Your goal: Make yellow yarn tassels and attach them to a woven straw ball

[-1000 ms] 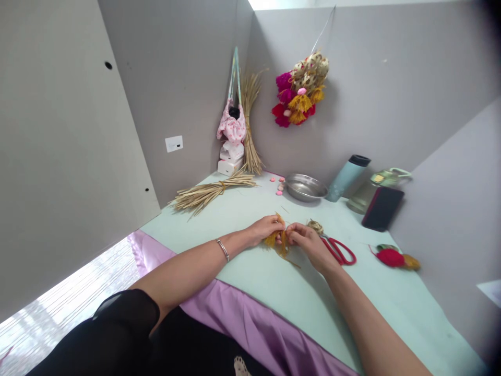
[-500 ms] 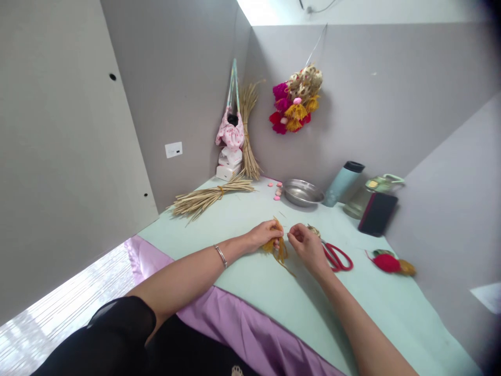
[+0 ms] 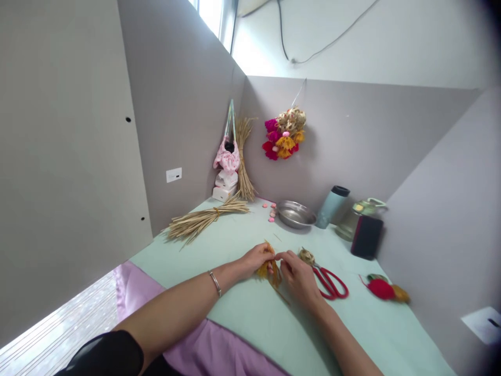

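Note:
My left hand [image 3: 255, 259] is closed on a yellow-orange yarn tassel [image 3: 275, 277], whose strands hang below the fingers over the pale green table. Just to its right, my right hand [image 3: 296, 271] has its thumb and index finger pinched close to the top of the tassel, touching or nearly touching the left fingertips. What those fingertips hold is too small to make out. Behind my right hand lie red-handled scissors [image 3: 332, 284], with a small woven straw ball [image 3: 306, 256] by their blades.
Straw bundle [image 3: 207, 215] at the left back; steel bowl [image 3: 296, 214], pink pieces [image 3: 271, 220], blue tumbler [image 3: 332, 207], green jug [image 3: 350, 222] and phone [image 3: 367, 237] along the back. Red yarn [image 3: 381, 289] lies right. Tassels [image 3: 285, 141] hang on the wall.
The camera view has tilted up, so things appear lower. My right hand has come in against the left fingertips, closing the small gap between them.

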### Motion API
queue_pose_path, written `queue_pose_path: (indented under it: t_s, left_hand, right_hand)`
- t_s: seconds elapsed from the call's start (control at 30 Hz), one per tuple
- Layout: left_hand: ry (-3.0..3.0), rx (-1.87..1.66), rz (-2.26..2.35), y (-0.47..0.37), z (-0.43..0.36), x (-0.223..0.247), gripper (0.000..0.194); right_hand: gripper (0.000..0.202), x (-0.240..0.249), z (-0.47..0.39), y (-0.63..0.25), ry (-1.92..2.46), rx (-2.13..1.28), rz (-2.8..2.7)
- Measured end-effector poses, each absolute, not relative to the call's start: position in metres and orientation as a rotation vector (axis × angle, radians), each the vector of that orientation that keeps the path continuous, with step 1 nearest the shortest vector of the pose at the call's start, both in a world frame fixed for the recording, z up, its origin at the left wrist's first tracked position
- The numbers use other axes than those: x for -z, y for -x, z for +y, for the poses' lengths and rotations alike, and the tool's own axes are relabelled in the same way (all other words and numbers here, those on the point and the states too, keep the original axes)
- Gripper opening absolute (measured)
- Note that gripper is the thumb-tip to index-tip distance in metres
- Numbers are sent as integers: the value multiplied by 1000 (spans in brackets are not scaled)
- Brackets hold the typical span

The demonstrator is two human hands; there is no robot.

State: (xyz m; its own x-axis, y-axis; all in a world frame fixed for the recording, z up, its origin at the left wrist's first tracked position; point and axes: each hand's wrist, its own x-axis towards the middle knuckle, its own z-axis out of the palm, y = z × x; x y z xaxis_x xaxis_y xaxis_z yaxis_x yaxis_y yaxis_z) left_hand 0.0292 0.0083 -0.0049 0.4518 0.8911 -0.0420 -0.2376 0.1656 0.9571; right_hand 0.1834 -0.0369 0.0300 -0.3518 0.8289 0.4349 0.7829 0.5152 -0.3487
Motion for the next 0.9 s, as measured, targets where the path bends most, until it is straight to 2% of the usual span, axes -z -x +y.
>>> queue_pose_path:
  t_s: [0.2,0.47,0.73,0.9]
  left_hand:
    - [-1088,-918,735,-29,7,-1,28]
    - [-1035,-906,739,-29,10,-5,20]
    - [-994,-910,735,-25,14,-6,27]
    - [-1011,-903,728,-28,15,-3,19]
  right_hand:
    - [30,-32,-38,-181,1289,-18,-2183]
    - [29,-36,-38,-180,1219,37,-2181]
    - [30,-31,-39,-175,1210,-13,-2155]
    - [27,-24,-33,-181,1238,-36,-2118]
